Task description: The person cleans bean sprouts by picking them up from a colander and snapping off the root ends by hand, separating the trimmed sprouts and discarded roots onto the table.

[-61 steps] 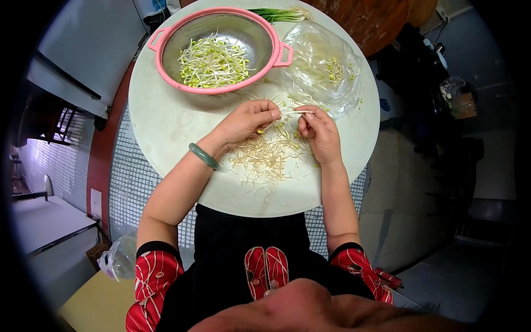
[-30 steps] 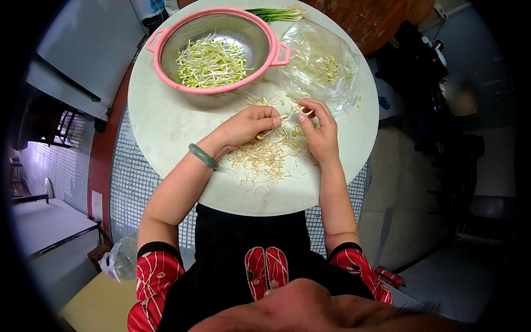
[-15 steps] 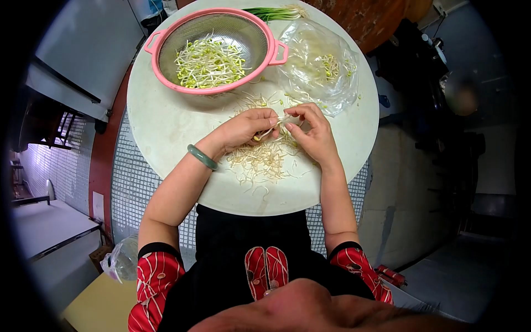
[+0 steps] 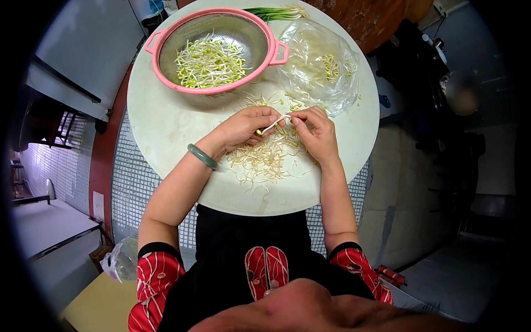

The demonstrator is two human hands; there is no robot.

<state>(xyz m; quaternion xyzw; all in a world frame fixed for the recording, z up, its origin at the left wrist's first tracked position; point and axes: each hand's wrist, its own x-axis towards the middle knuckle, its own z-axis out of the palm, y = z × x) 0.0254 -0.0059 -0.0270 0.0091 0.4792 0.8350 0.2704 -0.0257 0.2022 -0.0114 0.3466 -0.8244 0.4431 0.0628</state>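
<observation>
Left hand (image 4: 241, 126) and right hand (image 4: 318, 134) pinching a sprout (image 4: 271, 127), yellow head (image 4: 259, 132) lower left, stem slanting up-right.

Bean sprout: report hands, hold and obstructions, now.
Left hand holds bean sprout. Right hand at its pale end. Loose scraps lie on table beneath; nothing visibly blocking.

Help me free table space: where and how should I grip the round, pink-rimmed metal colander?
Probably by both pink loop handles, approached from left and right: they jut from opposite sides of the colander, clear of the white, yellow-headed sprouts inside, so it should lift level.
</observation>
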